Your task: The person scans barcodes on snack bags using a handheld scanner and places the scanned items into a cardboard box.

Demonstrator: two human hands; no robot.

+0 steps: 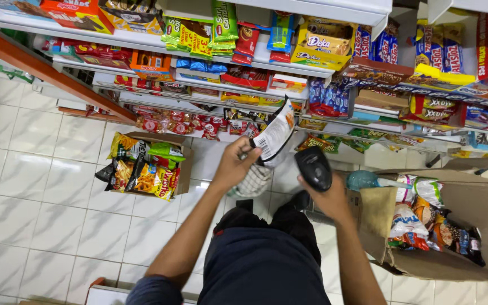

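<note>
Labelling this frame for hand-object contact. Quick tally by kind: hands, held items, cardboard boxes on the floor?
Hands: 2, left hand and right hand
Held items: 2, white snack packet in the left, black handheld scanner in the right
Open cardboard boxes of snacks on the floor: 2, small box and large box
Total: 6

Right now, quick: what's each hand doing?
Left hand: closed on a white snack packet, held up before the shelves.
Right hand: closed around a black handheld scanner, which faces the packet.
</note>
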